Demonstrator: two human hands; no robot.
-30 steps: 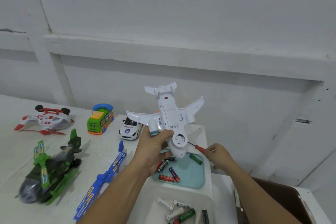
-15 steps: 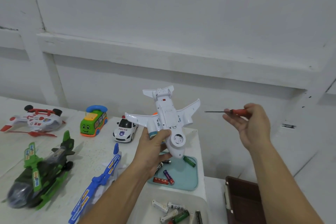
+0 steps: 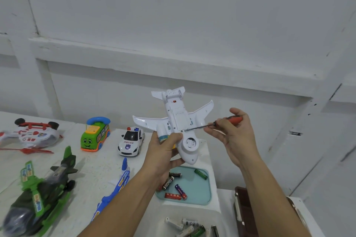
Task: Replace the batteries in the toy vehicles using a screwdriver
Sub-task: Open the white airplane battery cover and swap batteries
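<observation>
Head view: half a second ago the right hand held the screwdriver raised clear at the right. Now it pinches the red handle, and the tip rests on the belly of the white toy plane at centre frame, by the battery cover's lower edge. The left hand grips the plane's body, belly up. The cover screw looks ready to be turned.

Below centre, a teal tray holds loose batteries on a white table. Other toys, including a police car, sit at left. A white wall with a ledge stands behind.
</observation>
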